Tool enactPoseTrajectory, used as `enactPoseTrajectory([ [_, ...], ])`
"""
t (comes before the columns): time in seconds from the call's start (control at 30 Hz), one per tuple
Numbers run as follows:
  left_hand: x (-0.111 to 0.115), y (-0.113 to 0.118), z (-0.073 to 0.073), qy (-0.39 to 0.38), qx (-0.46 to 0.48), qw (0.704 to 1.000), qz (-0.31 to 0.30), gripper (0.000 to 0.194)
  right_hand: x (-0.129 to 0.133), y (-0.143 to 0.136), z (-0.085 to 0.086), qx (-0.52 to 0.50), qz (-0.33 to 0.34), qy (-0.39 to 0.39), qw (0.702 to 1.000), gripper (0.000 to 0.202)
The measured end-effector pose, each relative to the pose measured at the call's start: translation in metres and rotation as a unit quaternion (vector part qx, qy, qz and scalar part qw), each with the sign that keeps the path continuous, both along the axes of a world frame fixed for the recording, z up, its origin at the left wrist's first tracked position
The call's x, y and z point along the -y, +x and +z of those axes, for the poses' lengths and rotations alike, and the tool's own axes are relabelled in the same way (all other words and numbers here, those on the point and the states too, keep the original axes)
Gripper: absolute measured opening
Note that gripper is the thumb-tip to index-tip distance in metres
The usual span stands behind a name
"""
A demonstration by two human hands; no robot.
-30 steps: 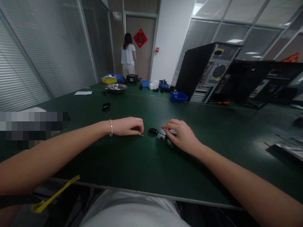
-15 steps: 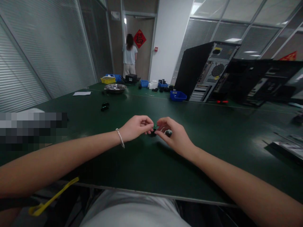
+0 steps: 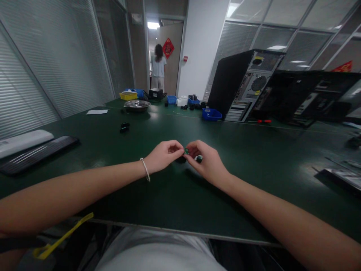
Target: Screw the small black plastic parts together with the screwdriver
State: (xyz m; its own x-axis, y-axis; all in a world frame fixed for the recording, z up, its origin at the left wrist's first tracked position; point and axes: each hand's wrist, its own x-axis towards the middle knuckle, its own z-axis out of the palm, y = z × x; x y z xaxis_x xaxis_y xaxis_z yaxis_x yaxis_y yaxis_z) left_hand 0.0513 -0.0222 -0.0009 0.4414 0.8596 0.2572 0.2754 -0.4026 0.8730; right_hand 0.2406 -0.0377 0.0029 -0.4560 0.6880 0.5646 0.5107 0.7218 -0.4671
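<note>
Partly, left fingers (image 3: 177, 153) hide a black part (image 3: 182, 160) near the green piece (image 3: 186, 151).

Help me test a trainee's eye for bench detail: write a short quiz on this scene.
1. What small piece shows between the fingertips of the left hand and the right hand?
A) a small green piece
B) a white paper sheet
C) a red stick-shaped item

2. Fill in the colour: the tall black computer tower has a ____ open plastic bin beside its base.

3. True or false: the round silver-coloured metal dish stands to the right of that tower.

Key: 1. A; 2. blue; 3. false.
</note>
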Motion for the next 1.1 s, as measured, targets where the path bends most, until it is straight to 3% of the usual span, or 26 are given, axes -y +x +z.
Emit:
enactPoseTrajectory([
  [0.13,-0.006,-0.006,-0.005,0.150,-0.149,0.977,0.007,0.023,-0.004,0.005,0.003,-0.043,-0.018,-0.024,0.999,0.019],
  [0.23,-0.008,-0.008,-0.006,0.171,-0.202,0.964,-0.023,0.026,-0.006,0.009,0.004,-0.075,-0.024,-0.056,0.995,0.020],
  [0.5,-0.002,-0.011,-0.007,0.155,-0.182,0.970,-0.057,0.021,-0.005,0.010,0.000,-0.075,0.006,-0.094,0.993,0.019],
  [0.7,-0.002,-0.010,-0.014,0.138,-0.170,0.976,0.005,0.050,-0.005,0.010,0.000,-0.012,0.015,-0.082,0.996,0.017],
  [0.9,0.000,-0.006,-0.016,0.161,-0.185,0.969,0.014,0.035,-0.008,0.010,-0.001,0.022,0.011,-0.095,0.995,0.017],
  [1.1,0.004,-0.004,-0.014,0.174,-0.147,0.974,0.006,0.035,-0.007,0.005,-0.004,0.033,0.029,-0.115,0.992,0.017],
])
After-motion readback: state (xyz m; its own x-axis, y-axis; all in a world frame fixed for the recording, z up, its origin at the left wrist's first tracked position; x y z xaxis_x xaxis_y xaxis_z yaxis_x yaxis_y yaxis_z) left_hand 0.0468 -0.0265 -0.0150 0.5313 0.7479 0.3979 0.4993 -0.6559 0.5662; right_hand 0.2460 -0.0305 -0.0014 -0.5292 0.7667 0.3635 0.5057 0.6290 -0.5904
